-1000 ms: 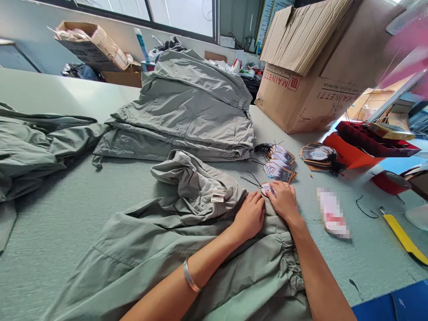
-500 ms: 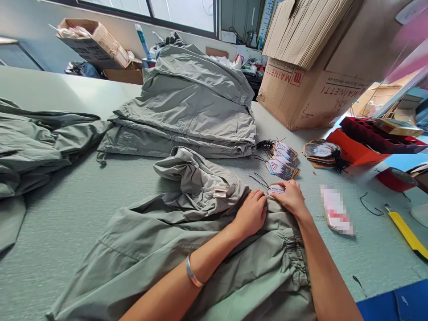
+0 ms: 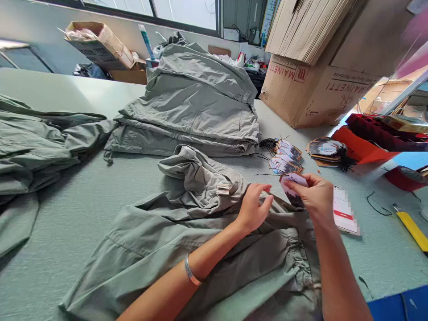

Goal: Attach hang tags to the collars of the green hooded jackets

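Head view: R hand (image 3: 316, 196) clenched in a pinch on a card hang tag (image 3: 291, 189), tag held up off bench, thumb across its face. L hand (image 3: 253, 208) released, fingers spread, holds nothing, sits over grey-green trousers (image 3: 214, 240); cannot tell if fingertips touch cloth. Metal bangle (image 3: 190, 275) on L wrist. Trousers lie bunched on green bench (image 3: 377, 263), gathered cuff (image 3: 294, 254) under R forearm, white sewn label (image 3: 223, 189) near top of fold. Folded stack of grey-green garments (image 3: 187, 107) behind, loose heap (image 3: 33, 142) at left. Tags w/ black strings (image 3: 284, 161) just beyond R hand; 2nd tag pile (image 3: 326, 148) beside red tray (image 3: 368, 145). Blurred white packet (image 3: 344, 211) just right of R hand. MAINETTI carton (image 3: 310, 93) at rear, yellow utility knife (image 3: 412, 236) at right edge.
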A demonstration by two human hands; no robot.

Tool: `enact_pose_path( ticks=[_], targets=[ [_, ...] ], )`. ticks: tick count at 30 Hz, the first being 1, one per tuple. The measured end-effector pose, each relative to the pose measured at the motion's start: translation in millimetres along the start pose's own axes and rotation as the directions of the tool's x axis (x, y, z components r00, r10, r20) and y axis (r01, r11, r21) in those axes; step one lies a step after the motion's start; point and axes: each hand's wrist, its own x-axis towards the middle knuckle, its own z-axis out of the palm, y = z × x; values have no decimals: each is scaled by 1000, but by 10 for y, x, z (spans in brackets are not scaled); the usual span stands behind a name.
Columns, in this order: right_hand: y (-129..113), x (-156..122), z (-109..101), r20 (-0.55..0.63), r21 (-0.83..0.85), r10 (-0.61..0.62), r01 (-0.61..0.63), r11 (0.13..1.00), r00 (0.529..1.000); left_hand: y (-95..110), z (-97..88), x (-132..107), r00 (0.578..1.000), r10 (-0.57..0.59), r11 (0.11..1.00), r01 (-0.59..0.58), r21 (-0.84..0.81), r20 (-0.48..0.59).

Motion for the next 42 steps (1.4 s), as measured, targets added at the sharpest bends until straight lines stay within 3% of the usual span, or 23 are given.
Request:
enact_pose_path(
  ticks=[4, 10, 13, 15, 18, 21, 24, 27, 31, 37, 39, 42],
  targets=[
    [-161, -118, -72, 239, 283, 227, -292, 914, 944, 249, -94, -57, 984, -144, 921, 170, -349, 101],
    [-240, -292, 221, 624, 262, 236, -484, 835, 745, 515, -369, -234, 925, -316, 735, 380, -562, 212],
    [-203, -385, 381, 718, 174, 217, -472, 864, 661, 487, -496, -371, 890, -418, 707, 445, -549, 183],
    [-171, -437, 453, 746, 116, 186, -400, 909, 639, 412, -541, -466, 871, -470, 719, 473, -510, 145],
    [-136, -485, 508, 794, 46, 151, -306, 951, 589, 287, -567, -576, 867, -487, 762, 481, -434, 105],
    [-131, -504, 534, 825, 39, 156, -331, 943, 543, 216, -583, -634, 874, -476, 796, 474, -377, 95],
    [-135, -522, 572, 795, 92, 160, -377, 922, 586, 206, -591, -672, 889, -443, 832, 456, -317, 116],
    [-119, -551, 623, 760, 96, 153, -341, 935, 632, 225, -570, -723, 904, -404, 882, 426, -204, 143],
    [-70, -588, 660, 784, 49, 150, -302, 952, 602, 252, -530, -783, 909, -394, 912, 404, -64, 135],
    [-56, -616, 689, 802, 102, 81, -270, 958, 592, 255, -507, -807, 918, -375, 925, 380, -22, 126],
    [-72, -626, 705, 795, 134, 71, -288, 948, 602, 249, -500, -812, 924, -359, 932, 363, -7, 130],
    [-109, -645, 723, 752, 172, 87, -322, 931, 654, 246, -495, -817, 932, -338, 941, 337, 30, 131]
  ],
)
